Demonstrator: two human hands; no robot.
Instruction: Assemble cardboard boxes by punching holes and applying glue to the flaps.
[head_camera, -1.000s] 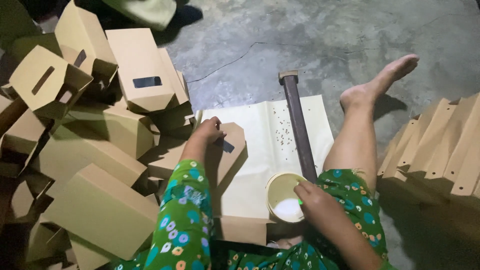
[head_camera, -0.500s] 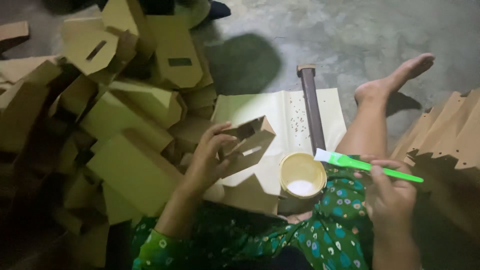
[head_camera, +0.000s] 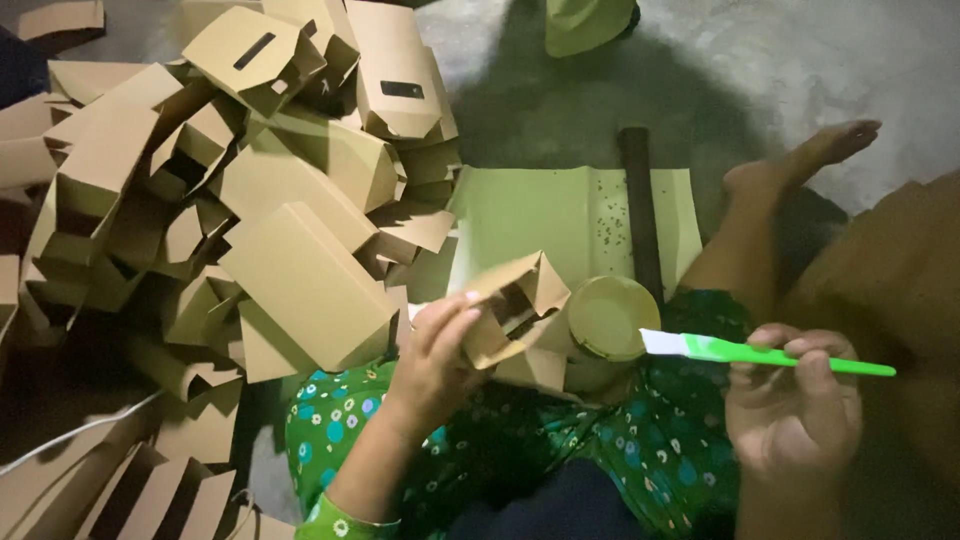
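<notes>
At the centre of the view, a half-folded brown cardboard box (head_camera: 510, 310) is gripped in the left hand (head_camera: 440, 355), fingers curled round its lower edge. At about three o'clock from it, a green-handled flat brush with white bristles (head_camera: 760, 352) is pinched in the closed right hand (head_camera: 795, 410); its long axis is laid nearly level, bristles towards the box. Between them a round yellowish cup (head_camera: 612, 318) is set. A heap of folded brown cartons (head_camera: 290, 220) is seen at nine o'clock.

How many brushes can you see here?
1. The green brush is in the right hand, its white bristles beside the small cup. Others may be hidden under the cardboard boxes.
</notes>
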